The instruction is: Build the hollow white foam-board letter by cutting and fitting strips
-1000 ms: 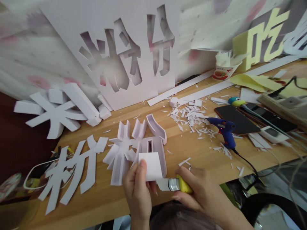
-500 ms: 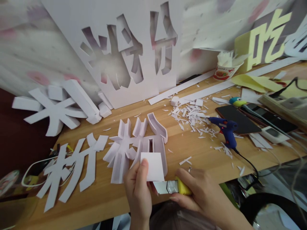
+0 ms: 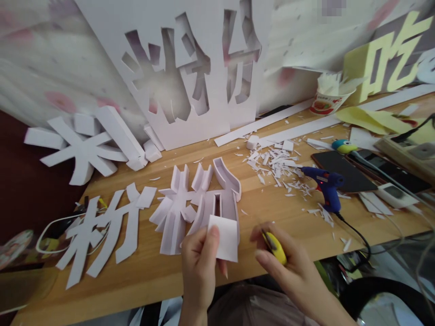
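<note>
My left hand (image 3: 200, 256) pinches a white square of foam board (image 3: 227, 240) between thumb and fingers, above the table's front part. To its right, my right hand (image 3: 285, 258) is closed around a yellow utility knife (image 3: 277, 246); its blade is not clearly visible from here. Knife and square are apart. Just beyond my left hand lies a hollow white foam-board character (image 3: 176, 206) with upright side walls, partly covered by the square. Left of it rest flat white cut-out strokes (image 3: 125, 226).
A blue glue gun (image 3: 328, 185) stands on the right, its nozzle near a pile of white scraps (image 3: 275, 160). Phones (image 3: 343, 170) lie behind it. A thick white character (image 3: 84, 151) stands back left, beside a board with cut-outs (image 3: 200, 122). A paper bowl (image 3: 329, 102) holds white sticks.
My right hand has drawn the knife away from the square's lower edge, to the right, and turned it. My left hand still holds the square. The view has shifted slightly.
</note>
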### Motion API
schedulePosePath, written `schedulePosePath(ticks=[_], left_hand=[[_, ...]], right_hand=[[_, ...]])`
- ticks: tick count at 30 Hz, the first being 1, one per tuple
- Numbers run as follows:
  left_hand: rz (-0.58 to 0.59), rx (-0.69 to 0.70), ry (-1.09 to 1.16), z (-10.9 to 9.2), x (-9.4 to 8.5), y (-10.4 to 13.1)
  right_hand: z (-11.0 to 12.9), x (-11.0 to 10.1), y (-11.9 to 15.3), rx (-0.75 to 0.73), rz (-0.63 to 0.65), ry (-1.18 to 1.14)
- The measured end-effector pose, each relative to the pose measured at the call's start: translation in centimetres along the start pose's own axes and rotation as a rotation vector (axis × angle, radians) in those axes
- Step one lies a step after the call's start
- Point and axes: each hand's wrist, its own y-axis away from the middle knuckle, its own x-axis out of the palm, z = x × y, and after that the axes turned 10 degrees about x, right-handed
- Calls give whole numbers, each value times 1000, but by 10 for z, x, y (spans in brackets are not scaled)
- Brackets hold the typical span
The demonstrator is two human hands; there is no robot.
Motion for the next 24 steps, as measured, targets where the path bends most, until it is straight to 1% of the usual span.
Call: schedulePosePath(ticks=[2,4,5,6,8,10,12,14,15,17,19,21,24], left_hand=[[149,-20,-4,0,1,4],[265,-32,5,3,3,10],[293,-32,11,5,5,12],[296,-31,21,8,7,15],[230,-44,48,15,11,20],[129,-55,55,22,14,23],[57,-59,62,26,17,24],[37,-84,178,28,19,23],[51,-112,278,28,20,22],[108,-178,467,28,21,21],[140,-223,538,29,21,20],[117,-250,528,31,20,19],[62,-238,445,31,16,17]], right_hand=[[1,7,-3,206,22,-203],[-2,14,-5,366,113,-407],[-5,17,-5,421,140,-502],[-7,20,-4,460,133,-582],[-11,21,-3,478,37,-650],[-13,20,-1,386,-115,-565],[-12,18,0,203,-243,-367],[-9,17,1,-13,-313,-179],[-8,18,1,-112,-311,-118],[-6,22,2,-268,-263,-50],[-6,27,6,-332,-189,-2],[-8,29,11,-304,-108,35],[-13,25,20,-173,16,59]])
